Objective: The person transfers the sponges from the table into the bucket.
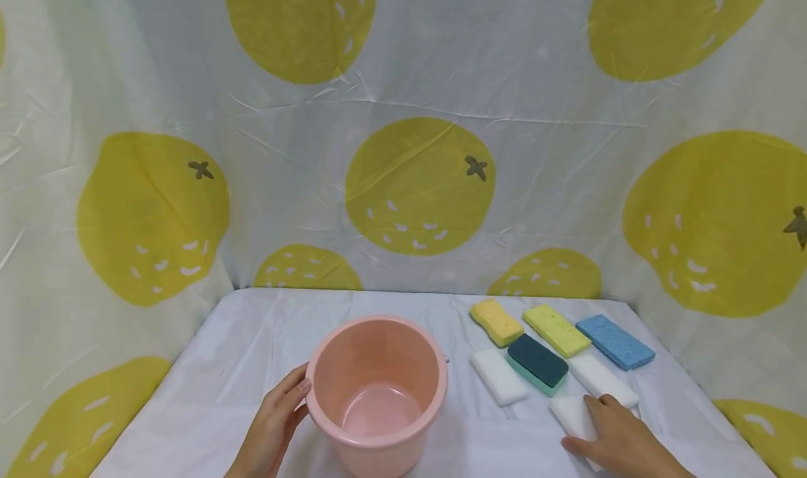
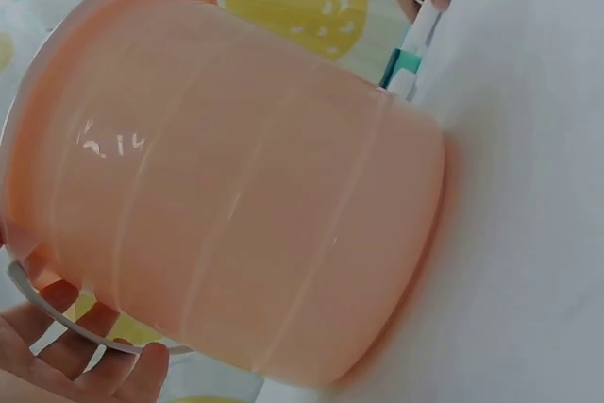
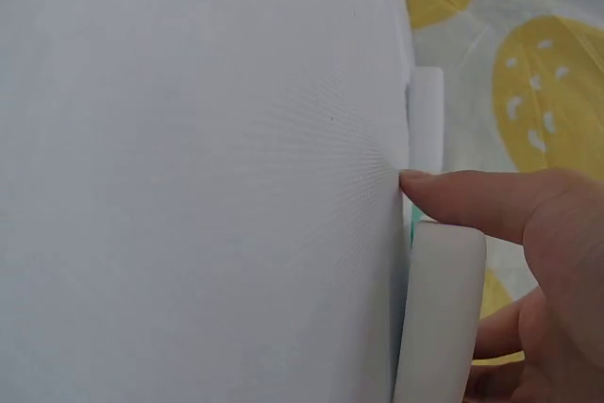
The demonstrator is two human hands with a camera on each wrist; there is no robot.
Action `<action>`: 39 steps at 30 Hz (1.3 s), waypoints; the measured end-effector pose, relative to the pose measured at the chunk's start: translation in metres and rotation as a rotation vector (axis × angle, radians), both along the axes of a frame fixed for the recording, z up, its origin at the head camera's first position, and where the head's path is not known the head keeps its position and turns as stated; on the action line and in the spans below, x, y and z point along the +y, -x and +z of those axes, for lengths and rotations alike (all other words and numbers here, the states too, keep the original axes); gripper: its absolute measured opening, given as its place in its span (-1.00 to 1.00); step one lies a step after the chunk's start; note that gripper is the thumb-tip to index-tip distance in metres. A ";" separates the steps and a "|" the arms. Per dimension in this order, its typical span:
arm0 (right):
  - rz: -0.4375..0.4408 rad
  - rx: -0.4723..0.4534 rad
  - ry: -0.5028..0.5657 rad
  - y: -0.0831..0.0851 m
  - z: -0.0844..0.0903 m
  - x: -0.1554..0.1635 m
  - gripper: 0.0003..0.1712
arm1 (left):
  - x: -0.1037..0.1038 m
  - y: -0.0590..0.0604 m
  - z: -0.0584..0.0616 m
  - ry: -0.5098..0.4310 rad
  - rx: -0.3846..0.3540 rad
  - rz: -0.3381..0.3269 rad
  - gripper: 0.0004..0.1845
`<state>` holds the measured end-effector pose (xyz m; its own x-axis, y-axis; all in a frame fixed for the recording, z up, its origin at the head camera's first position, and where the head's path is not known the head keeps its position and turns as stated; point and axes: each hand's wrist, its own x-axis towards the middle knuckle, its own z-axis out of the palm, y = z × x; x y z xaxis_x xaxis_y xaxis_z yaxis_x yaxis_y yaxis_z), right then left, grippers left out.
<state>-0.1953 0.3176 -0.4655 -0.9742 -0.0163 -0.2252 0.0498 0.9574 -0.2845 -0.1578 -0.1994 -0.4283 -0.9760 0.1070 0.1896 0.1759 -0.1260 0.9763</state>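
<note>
Bucket (image 1: pixel 376 394) empty; left hand (image 1: pixel 271 425) flat against its side, right hand (image 1: pixel 621 439) gripping nearest white sponge (image 1: pixel 570 416); six sponges (image 1: pixel 555 352) untouched on counter (image 1: pixel 208 394).

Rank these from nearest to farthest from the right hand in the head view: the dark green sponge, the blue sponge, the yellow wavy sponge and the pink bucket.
From the right hand:
1. Dark green sponge, just up and left of the hand.
2. Blue sponge, straight behind the hand, at the right of the back row.
3. Yellow wavy sponge, back left of the group.
4. Pink bucket, far left, by the left hand.
</note>
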 end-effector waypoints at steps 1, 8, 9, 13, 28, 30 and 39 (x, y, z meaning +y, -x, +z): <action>-0.002 0.002 0.002 0.000 0.000 0.000 0.25 | 0.001 0.000 -0.001 -0.011 0.003 0.003 -0.54; -0.051 -0.011 0.053 0.003 0.000 0.001 0.25 | 0.003 0.002 -0.004 -0.059 0.016 0.024 -0.54; -0.066 -0.022 0.065 0.004 0.000 0.001 0.25 | 0.003 0.002 -0.004 -0.060 0.015 0.027 -0.54; -0.079 -0.022 0.115 0.005 0.004 0.000 0.22 | 0.004 0.003 -0.003 -0.068 0.004 0.049 -0.53; 0.136 0.266 0.189 0.010 0.066 -0.014 0.06 | 0.003 0.002 -0.003 -0.030 0.000 0.047 -0.52; 0.185 0.308 0.205 0.011 0.074 -0.018 0.02 | 0.003 0.002 -0.004 -0.009 0.002 0.050 -0.51; 0.317 0.367 0.215 0.027 0.113 -0.058 0.00 | 0.004 0.001 -0.005 0.040 0.036 0.055 -0.54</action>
<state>-0.2224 0.2601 -0.3530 -0.9282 -0.3309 0.1701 -0.3720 0.8277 -0.4202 -0.1586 -0.1953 -0.4333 -0.9733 0.0617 0.2209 0.2162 -0.0759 0.9734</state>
